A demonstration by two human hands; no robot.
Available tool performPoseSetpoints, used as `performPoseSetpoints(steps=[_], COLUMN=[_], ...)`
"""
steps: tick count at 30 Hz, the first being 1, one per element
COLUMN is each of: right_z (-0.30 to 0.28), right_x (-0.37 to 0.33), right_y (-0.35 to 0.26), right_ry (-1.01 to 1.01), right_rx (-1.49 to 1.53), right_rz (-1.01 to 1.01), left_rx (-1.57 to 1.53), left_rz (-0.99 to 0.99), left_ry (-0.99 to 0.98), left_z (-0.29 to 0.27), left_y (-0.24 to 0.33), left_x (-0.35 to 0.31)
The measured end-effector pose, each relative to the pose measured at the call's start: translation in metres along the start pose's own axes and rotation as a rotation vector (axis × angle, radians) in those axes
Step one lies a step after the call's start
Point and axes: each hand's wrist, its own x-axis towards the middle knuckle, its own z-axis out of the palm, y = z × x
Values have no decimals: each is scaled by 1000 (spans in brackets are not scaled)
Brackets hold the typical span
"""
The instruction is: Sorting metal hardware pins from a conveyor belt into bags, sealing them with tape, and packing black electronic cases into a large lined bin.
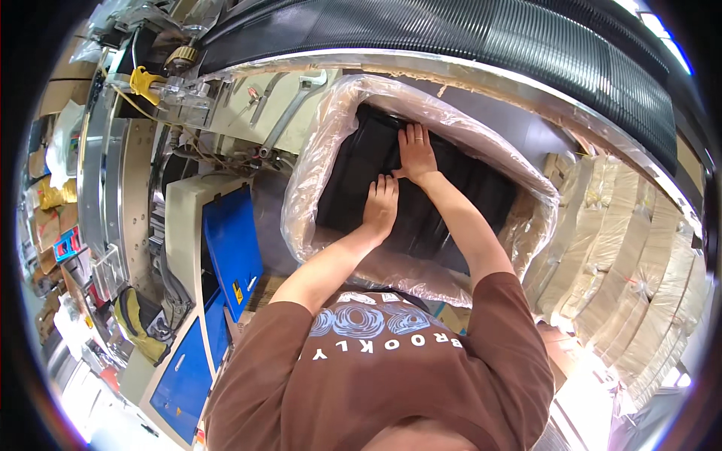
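Both my arms reach into a large box (308, 199) whose walls are covered by a clear plastic liner folded over the rim. Inside lie black, flat, panel-like pieces (350, 180) with a smooth, slightly glossy surface. My left hand (382, 204) rests on the black surface, its fingers stretched out. A little farther in and to the right, my right hand (417, 154) presses flat on it too, fingers extended and a ring on one of them. Neither hand grips anything. Whether the black pieces are separate or one stack, I cannot tell.
Beyond the box runs a thick black ribbed hose (481, 34). A wrench (293, 109) lies on a pale machine surface at the far left. An open blue cabinet door (232, 244) stands left of the box. Wrapped cardboard bundles (602, 248) are stacked at the right.
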Motion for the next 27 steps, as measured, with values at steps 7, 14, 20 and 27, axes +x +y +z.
performPoseSetpoints(steps=[7, 14, 20, 27], right_z=[-3, -12, -1, -2], right_x=[-2, -1, 0, 0], right_y=[8, 11, 15, 15], right_ry=[27, -21, 34, 32], right_rx=[59, 119, 67, 49], right_rz=[-88, -92, -146, -197], left_rx=[-20, -87, -78, -63], left_rz=[-42, -29, -5, 3], left_ry=[24, 23, -16, -7], left_z=[-1, -3, -4, -6], left_y=[1, 1, 2, 1], left_x=[-2, -2, -1, -1])
